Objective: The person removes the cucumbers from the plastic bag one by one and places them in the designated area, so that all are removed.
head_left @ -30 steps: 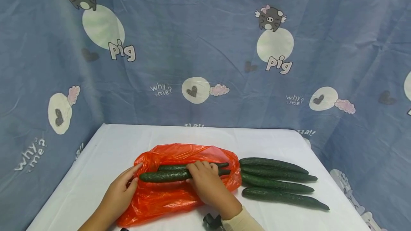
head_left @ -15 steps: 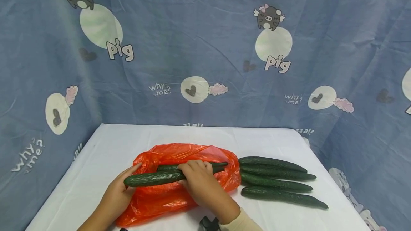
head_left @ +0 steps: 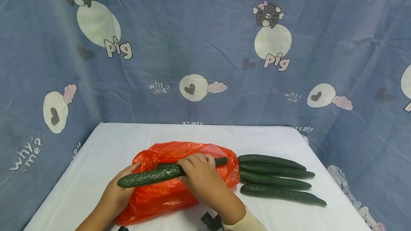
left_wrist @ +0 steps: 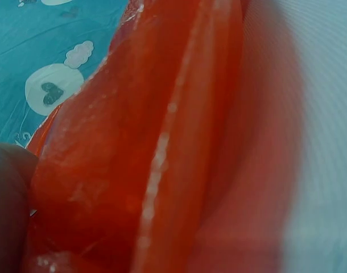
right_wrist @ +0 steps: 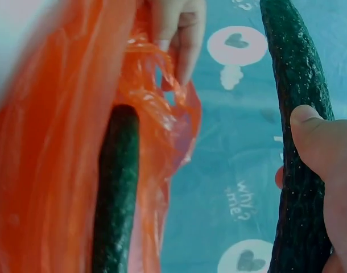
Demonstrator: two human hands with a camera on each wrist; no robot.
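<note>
My right hand (head_left: 203,177) grips a long dark green cucumber (head_left: 149,177) around its middle, above the open red plastic bag (head_left: 170,199). The right wrist view shows the thumb (right_wrist: 313,133) lying along this cucumber, apart from the bag. Another cucumber (right_wrist: 116,193) lies inside the bag; in the head view the held one mostly covers it. At the bag's left end, my left hand (head_left: 118,191) pinches the crumpled rim between thumb and fingers. Red film fills most of the left wrist view, with only part of a finger (left_wrist: 11,199) at its edge.
Several cucumbers (head_left: 273,181) lie side by side on the white tabletop (head_left: 276,216), just right of the bag. A blue printed cloth (head_left: 205,45) hangs behind and beside the table. A black device (head_left: 212,221) sits at my right wrist.
My right hand has lifted the cucumber from the bag; its left end has moved left and toward me, past the rim. The left hand has stayed on the bag.
</note>
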